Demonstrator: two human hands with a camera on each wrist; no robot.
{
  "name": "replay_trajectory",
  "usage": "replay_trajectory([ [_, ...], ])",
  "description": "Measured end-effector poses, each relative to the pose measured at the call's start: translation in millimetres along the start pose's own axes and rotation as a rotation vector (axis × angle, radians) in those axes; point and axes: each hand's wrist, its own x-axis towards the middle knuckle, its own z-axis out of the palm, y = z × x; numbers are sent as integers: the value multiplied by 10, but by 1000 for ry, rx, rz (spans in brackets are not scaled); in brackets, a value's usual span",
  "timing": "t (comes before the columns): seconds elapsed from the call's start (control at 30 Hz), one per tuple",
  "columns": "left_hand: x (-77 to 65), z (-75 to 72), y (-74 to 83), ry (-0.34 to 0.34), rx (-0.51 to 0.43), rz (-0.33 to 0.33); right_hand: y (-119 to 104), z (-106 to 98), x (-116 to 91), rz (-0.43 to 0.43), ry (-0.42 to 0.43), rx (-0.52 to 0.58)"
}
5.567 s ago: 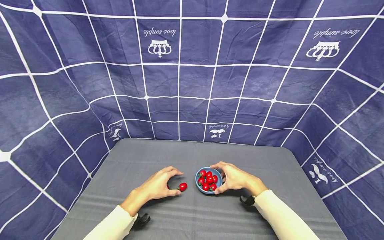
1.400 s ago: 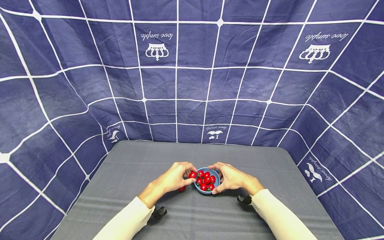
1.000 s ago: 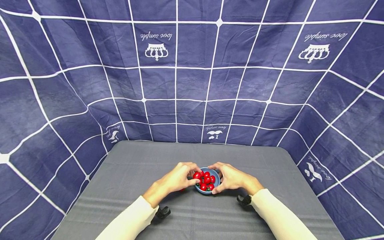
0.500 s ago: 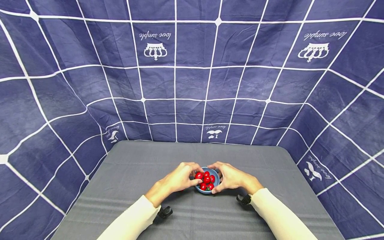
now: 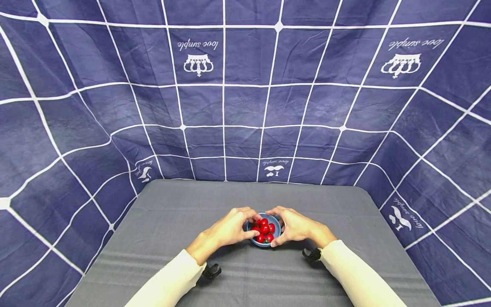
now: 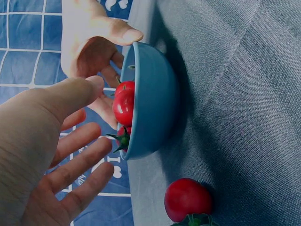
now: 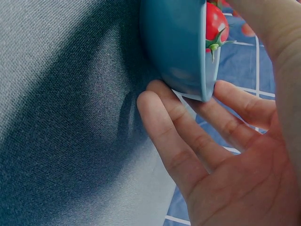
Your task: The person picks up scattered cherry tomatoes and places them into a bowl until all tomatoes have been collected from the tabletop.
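A small blue bowl [image 6: 157, 101] with several red cherry tomatoes [image 5: 264, 229] inside stands on the grey cloth. Over its left rim my left hand [image 5: 235, 226] hovers, thumb and fingers apart; the left wrist view shows nothing between them. My right hand [image 5: 294, 226] holds the bowl from the right, its thumb on the near rim and fingers around the far side. Green stems show on some tomatoes. One loose cherry tomato [image 6: 188, 200] lies on the cloth beside the bowl; in the head view the left hand hides it.
The grey cloth-covered table [image 5: 184, 200] extends around the bowl. A dark blue curtain [image 5: 245, 106] with white grid lines hangs at the back and both sides. Black straps [image 5: 212, 271] sit at the wrists, next to cream sleeves.
My left hand took up a tomato from the cloth, moved right to the bowl and has let it go inside. My right hand has stayed at the bowl.
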Motion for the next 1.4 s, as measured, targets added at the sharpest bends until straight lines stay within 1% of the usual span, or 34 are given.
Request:
replay_trajectory([
  [0.13,-14,-8,10,0,32,-16,7,-2,1,-1,1,-1],
  [0.3,-22,-21,20,10,59,-11,7,-2,-1,-1,-1,5],
  [0.47,-40,-32,18,11,57,-10,7,-1,-1,-5,-1,4],
  [0.7,-80,-49,5,19,54,-32,11,8,1,3,1,-16],
  [0.93,-136,-54,-61,30,67,-28,4,6,-3,11,3,-15],
  [1.17,-207,-83,-108,33,70,-28,8,7,-1,-4,3,-10],
  [1.4,-285,-112,-157,26,90,-56,6,9,-5,-7,3,16],
])
